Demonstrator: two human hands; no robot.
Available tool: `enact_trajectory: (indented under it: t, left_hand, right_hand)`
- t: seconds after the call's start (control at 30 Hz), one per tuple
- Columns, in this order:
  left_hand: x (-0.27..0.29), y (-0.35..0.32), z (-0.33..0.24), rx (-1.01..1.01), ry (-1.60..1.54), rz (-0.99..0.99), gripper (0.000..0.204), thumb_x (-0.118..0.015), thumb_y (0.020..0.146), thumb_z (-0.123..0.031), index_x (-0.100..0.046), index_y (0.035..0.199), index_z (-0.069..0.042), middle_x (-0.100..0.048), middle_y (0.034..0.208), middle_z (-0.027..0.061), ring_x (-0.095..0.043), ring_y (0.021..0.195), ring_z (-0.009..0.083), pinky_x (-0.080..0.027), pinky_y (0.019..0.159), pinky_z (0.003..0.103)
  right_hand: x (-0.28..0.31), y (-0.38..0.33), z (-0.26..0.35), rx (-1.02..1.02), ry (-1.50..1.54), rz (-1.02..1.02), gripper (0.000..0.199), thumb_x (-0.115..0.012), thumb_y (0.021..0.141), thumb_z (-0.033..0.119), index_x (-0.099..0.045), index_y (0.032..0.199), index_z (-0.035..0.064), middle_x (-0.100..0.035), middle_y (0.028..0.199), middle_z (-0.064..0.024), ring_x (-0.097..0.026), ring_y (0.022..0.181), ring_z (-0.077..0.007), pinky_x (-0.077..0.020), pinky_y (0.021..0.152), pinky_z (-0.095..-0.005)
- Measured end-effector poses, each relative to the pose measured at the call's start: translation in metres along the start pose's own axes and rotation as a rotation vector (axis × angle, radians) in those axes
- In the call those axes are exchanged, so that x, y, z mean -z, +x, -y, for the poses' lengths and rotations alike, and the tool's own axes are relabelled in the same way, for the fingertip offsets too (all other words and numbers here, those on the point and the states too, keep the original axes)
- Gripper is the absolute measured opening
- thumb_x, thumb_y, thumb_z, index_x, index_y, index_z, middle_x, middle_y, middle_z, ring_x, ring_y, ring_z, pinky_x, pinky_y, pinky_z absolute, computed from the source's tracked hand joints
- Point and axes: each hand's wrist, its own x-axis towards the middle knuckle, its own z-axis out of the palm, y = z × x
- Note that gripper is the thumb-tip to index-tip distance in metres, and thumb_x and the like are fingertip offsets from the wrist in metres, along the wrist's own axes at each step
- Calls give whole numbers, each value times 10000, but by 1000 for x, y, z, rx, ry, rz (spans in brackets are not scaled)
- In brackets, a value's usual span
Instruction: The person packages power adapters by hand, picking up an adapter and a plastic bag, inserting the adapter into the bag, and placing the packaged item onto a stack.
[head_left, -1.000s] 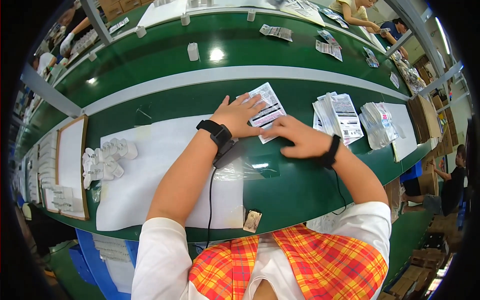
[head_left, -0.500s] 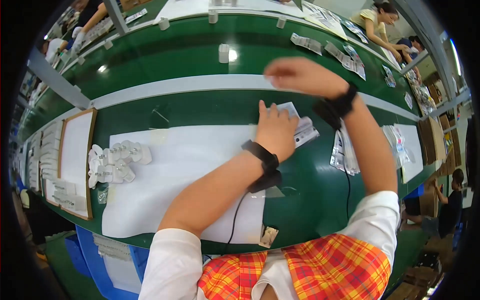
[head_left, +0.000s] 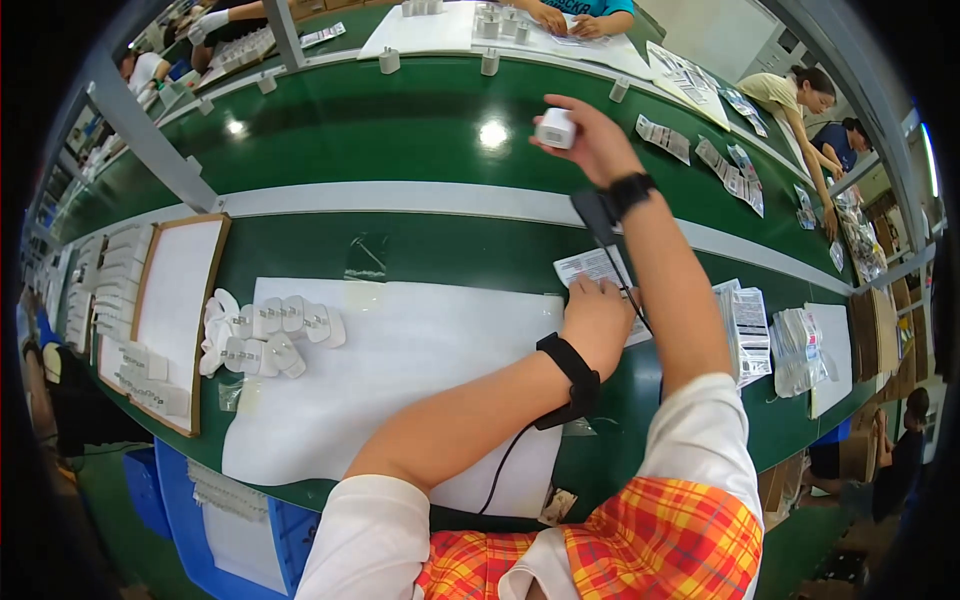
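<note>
Raised over the far green surface, my right hand (head_left: 598,148) is closed round a small white cube-shaped charger (head_left: 556,129). My left hand (head_left: 600,325) is down on the near table, its fingers curled on a flat printed packet (head_left: 592,265). Part of that packet is hidden under the hand. A black strap with a cord circles each wrist. White plug chargers (head_left: 292,316), several of them with prongs showing, are bunched at the left end of a white sheet (head_left: 420,345). Right of my arms lies a stack of printed packets (head_left: 748,330).
A white rail (head_left: 400,197) divides the near table from the far green surface, where white chargers (head_left: 490,62) and loose packets (head_left: 735,180) lie. At left is a cardboard-edged tray (head_left: 205,330); clear bags (head_left: 797,350) lie at right. Other people work across the table.
My right hand, blurred and with no charger visible before, now shows a white charger in its fingers, farther out. The left hand stays on the packet. The view has shifted.
</note>
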Motion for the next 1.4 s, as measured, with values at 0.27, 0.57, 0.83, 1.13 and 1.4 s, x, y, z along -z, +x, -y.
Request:
enact_trajectory:
  t: [0.27,0.57,0.83,1.13,1.4]
  left_hand:
    - [9,-2,-7,-150,159,-82,221,-571,785,-143,-677,963,-66,-595,997,102,-537,973,268,-425,806,399]
    - [-4,20,17,-102,-167,-136,277,-578,749,-23,-629,1021,-27,-562,1004,117,-532,984,314,-466,881,395]
    - [-20,31,38,-238,-249,-220,370,-588,763,-46,-604,1132,-50,-544,1223,150,-501,1141,346,-425,975,418]
    - [10,19,35,-181,-255,17,433,-571,766,-34,-591,1193,-100,-518,1295,135,-477,1182,360,-408,1009,422]
    - [1,28,43,-135,-244,-7,463,-536,798,-22,-557,1256,-86,-505,1332,149,-431,1244,380,-401,1016,426]
  right_hand:
    - [23,-225,9,178,85,69,628,-677,736,160,-351,1269,100,-482,1268,-158,-552,956,-244,-443,879,-339]
    - [37,-266,-14,195,127,-284,617,-675,744,51,-347,1265,93,-479,1269,-140,-553,1054,-242,-395,983,-337]
    - [48,-249,-40,59,-498,-415,557,-730,769,92,-431,1235,31,-502,1282,-154,-613,964,-195,-491,859,-303]
    - [41,-254,-34,59,-580,-403,552,-746,756,104,-466,1222,11,-602,1152,-152,-640,913,-184,-509,822,-295]
    - [20,-246,-35,105,-608,-408,541,-748,749,106,-473,1206,13,-599,1157,-169,-637,932,-220,-503,846,-316]
